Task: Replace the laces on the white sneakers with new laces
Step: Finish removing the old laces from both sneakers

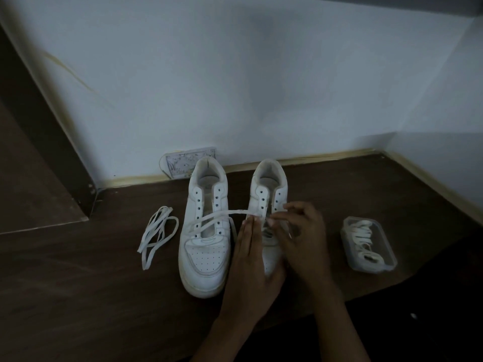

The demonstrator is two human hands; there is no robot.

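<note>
From the head camera we're looking down on a dark wooden surface (91, 296), and both our hands are over the right sneaker (270, 184). Our left hand (251, 259) lies flat along that shoe's toe, fingers straight and pressed together, steadying it without gripping. Our right hand (300, 231) sits just beside it, fingers curled, pinching a white lace (222, 214) over the eyelets. That lace runs off to the left of our hands, draping across the left sneaker (206, 231), which stands unlaced, toe towards us. Further out past our left hand, a loose lace (156, 236) lies in a tangle on the wood. Out beyond our right hand sits a clear plastic box (368, 246) holding coiled laces (363, 239). Behind the shoes, a small patterned card (180, 160) leans against the wall (235, 74).
</note>
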